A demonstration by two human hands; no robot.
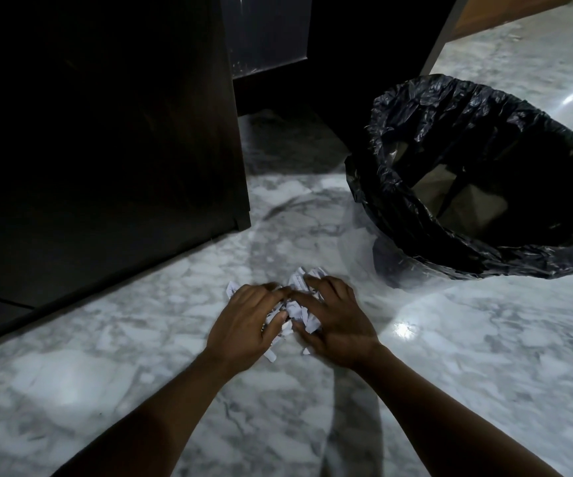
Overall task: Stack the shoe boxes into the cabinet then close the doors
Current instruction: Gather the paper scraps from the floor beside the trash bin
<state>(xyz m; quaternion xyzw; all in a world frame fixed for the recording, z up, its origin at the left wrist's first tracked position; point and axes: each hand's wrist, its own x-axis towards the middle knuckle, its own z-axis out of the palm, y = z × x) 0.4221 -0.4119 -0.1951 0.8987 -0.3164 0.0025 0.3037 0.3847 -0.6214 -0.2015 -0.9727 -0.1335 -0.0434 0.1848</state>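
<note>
Cabinet [106, 149] fills my upper left: dark wood, badly underlit, lower corner down on the floor [484, 356]. I can't tell whether I'm looking at a door or a side panel. Shoe boxes: can't tell where they are from this feed. Both hands are low centre on the floor, just in front of the cabinet's corner and apart from it. Left hand [247, 321] is palm down, fingers curled into a pile of scraps [297, 309], torn white paper with some print on it. Right hand [336, 325] comes in from the other side, fingers curled over the top of the same pile. So both are gripping scraps, fingertips nearly meeting over the middle. The hands are motion-blurred, so I can't tell individual finger contacts. A few scraps stick out past the left knuckles and below both palms, lying on the floor. Bin [505, 256] stands to the right of the hands, near but apart, mouth open to the camera, black liner [433, 108] folded over its rim, something tan showing at the bottom inside. Floor is grey-white marble, with a glare spot just right of the right wrist. Behind the bin is a second dark unit [364, 46], and a tan wooden panel [505, 18] sits top right.
</note>
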